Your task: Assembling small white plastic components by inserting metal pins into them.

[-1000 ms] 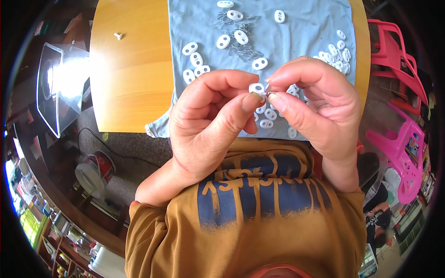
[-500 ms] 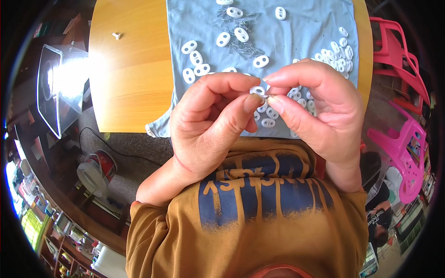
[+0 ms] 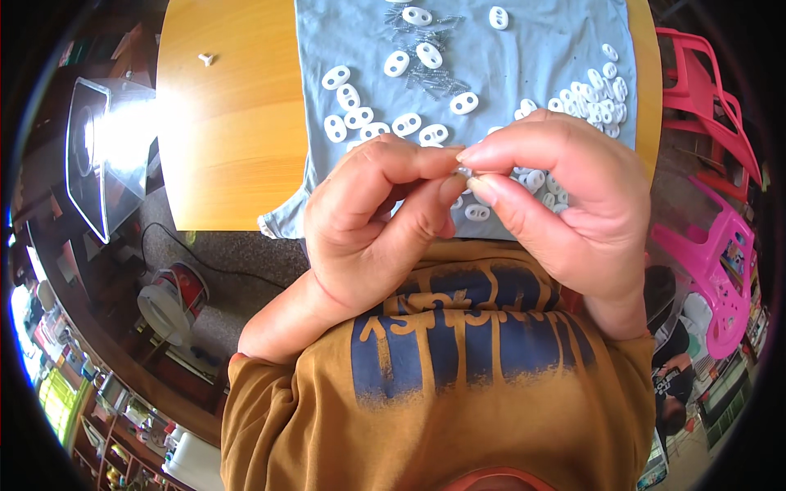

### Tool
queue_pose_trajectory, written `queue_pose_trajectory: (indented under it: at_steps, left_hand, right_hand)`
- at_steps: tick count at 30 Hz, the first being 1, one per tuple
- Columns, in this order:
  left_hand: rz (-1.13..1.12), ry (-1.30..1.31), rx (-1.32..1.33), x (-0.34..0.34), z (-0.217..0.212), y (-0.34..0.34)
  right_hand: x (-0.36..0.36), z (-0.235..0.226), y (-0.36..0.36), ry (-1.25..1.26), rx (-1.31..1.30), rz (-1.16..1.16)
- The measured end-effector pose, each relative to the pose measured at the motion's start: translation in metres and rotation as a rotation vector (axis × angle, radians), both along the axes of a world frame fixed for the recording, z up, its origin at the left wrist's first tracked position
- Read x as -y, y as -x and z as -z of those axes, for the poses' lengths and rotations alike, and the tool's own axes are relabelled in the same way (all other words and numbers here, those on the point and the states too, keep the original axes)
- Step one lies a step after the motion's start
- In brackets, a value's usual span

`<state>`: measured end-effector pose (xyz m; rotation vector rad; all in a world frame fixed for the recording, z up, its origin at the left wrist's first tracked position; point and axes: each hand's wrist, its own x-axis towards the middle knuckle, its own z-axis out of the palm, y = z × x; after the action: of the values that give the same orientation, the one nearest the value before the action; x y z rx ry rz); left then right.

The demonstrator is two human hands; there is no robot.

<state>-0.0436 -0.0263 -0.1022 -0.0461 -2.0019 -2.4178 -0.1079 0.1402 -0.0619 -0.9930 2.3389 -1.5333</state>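
Note:
My left hand is closed in a pinch on a white two-hole cord lock, now almost wholly hidden by its fingertips. Against it, my right hand pinches a small metal spring, of which only a shiny bit shows between the fingers. The tips of both hands meet just above the near edge of a light blue cloth. Beneath and beyond them lie several loose white cord locks. A tangle of thin springs rests farther back on the cloth.
A dense heap of white pieces sits at the cloth's right side. On the bare wooden table at left is a small white three-armed part. Red and pink plastic chairs stand to the right.
My fingertips have drawn closer together. The white cord lock and the spring, visible between them before, are now mostly covered. Both hands have otherwise barely shifted.

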Motion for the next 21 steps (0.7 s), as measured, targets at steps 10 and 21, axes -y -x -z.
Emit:
queue_pose_trajectory:
  at_steps: [10, 21]
  left_hand:
    - [-0.016, -0.237, 0.185, 0.004, 0.009, -0.010]
    - [-0.095, -0.254, 0.272, 0.017, 0.011, -0.017]
  right_hand:
    - [-0.002, 0.014, -0.011, 0.048, 0.241, 0.082]
    - [-0.014, 0.040, -0.018, -0.324, -0.359, 0.083]
